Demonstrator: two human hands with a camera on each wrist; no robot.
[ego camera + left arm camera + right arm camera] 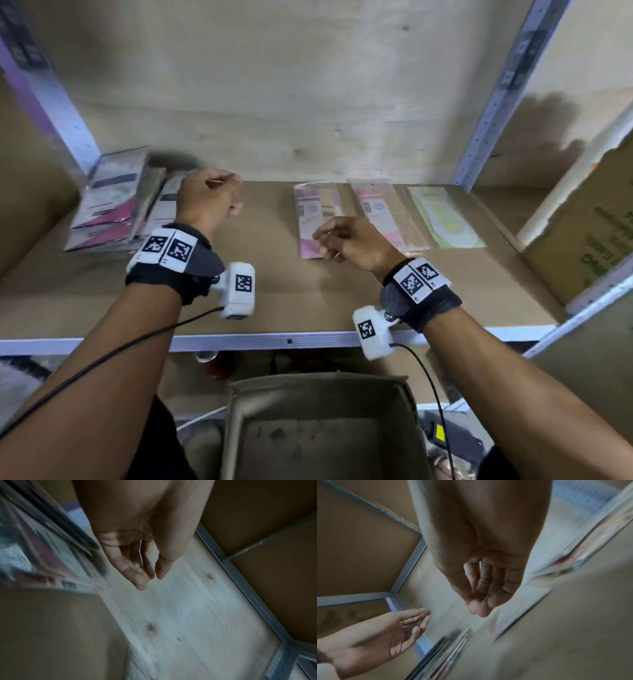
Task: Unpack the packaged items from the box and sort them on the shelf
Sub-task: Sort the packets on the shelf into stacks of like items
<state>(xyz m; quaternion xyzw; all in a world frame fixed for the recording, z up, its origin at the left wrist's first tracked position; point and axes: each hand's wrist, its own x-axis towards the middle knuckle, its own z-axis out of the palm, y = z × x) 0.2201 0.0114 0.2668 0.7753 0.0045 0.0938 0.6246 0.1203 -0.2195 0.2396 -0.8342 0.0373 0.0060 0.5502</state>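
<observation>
Both hands hover empty over the cardboard-lined shelf (274, 298). My left hand (212, 195) hangs just right of a stack of pink-and-grey packets (109, 202) leaning at the shelf's left end; its fingers are loosely curled (142, 574) and hold nothing. My right hand (346, 240) floats over the near end of a pink packet (313, 219), fingers relaxed (481, 601) and empty. Another pink packet (383, 216) and a yellow-green packet (445, 219) lie flat to its right. The open cardboard box (322, 428) sits below the shelf, its visible floor bare.
A large printed carton (589, 233) stands at the shelf's right end. Grey metal uprights (500, 92) frame the bay, with a plywood back panel (274, 102) behind. A metal rail (274, 341) edges the shelf front. Cables trail from both wrist cameras.
</observation>
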